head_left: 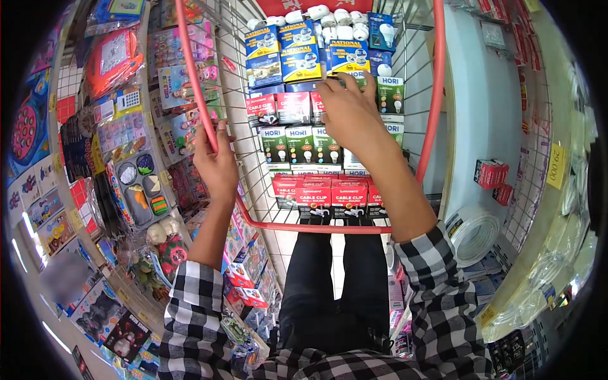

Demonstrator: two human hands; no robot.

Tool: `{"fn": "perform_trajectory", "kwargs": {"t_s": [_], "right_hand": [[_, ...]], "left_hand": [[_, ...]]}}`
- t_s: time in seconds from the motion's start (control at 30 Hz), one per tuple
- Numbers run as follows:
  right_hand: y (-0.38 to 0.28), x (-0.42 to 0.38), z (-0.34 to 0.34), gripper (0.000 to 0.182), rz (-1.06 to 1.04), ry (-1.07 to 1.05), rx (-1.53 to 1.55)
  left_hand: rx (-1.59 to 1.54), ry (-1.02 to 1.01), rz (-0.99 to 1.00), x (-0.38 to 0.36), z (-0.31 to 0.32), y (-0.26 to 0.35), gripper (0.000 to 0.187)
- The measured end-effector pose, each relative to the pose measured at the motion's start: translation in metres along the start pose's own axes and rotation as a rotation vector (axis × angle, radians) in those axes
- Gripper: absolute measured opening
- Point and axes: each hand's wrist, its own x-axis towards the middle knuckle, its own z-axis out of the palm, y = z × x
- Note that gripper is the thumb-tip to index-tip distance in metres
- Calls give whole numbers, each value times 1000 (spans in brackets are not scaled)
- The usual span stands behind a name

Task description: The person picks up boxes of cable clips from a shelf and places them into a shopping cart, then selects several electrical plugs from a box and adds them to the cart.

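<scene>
My left hand (216, 161) is closed round the red rim (197, 82) of a shopping cart, on its left side. My right hand (350, 114) reaches over the boxes in the cart, fingers apart, its fingertips at the red Cable Clip boxes (294, 109) and just below a blue and yellow National box (349, 58). Green and white Hori bulb boxes (301, 145) stand in rows nearer me, with more red Cable Clip boxes (315, 195) in front. White bulbs (342, 25) lie at the cart's far end.
Hanging toys and packets (120, 126) line the shelf close on the left. On the right are a pale shelf (484, 101), small red boxes (491, 173) and a coil of clear hose (472, 234). My legs (310, 266) are behind the cart.
</scene>
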Motion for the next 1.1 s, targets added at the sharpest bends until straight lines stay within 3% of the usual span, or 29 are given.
{"fn": "perform_trajectory", "kwargs": {"t_s": [0.13, 0.2, 0.33, 0.4, 0.5, 0.57, 0.6, 0.7, 0.73, 0.8, 1.0, 1.1], "right_hand": [[14, 3, 12, 58, 19, -20, -95], [15, 3, 12, 41, -29, 35, -83], [14, 7, 2, 42, -16, 85, -3], [15, 4, -7, 47, 33, -27, 6], [15, -8, -20, 40, -1, 65, 173], [12, -19, -41, 37, 105, 114, 580], [10, -26, -52, 37, 115, 115, 579], [8, -58, -75, 45, 181, 264, 1306], [9, -71, -82, 45, 193, 280, 1297], [13, -98, -99, 45, 291, 322, 1556], [40, -168, -96, 46, 442, 584, 1509], [50, -191, -86, 45, 574, 640, 1484]], "left_hand": [[-30, -7, -41, -1, 1, 9, 22], [-28, -14, -75, 0, 1, 13, 22], [-46, -10, -51, 0, 1, 6, 22], [-38, -16, -54, 1, 1, 5, 22], [-49, -15, -59, 1, 1, 7, 21], [-69, -21, -61, 0, 3, 6, 20], [-75, -8, -42, 0, 3, 4, 20], [-83, -5, -37, 0, 3, 6, 19], [-82, -1, -53, -1, 3, 8, 18], [-76, -7, -53, 1, 0, -3, 18], [-94, -41, -109, 2, -3, -5, 23], [-39, -30, -20, 0, 1, 1, 27]]}}
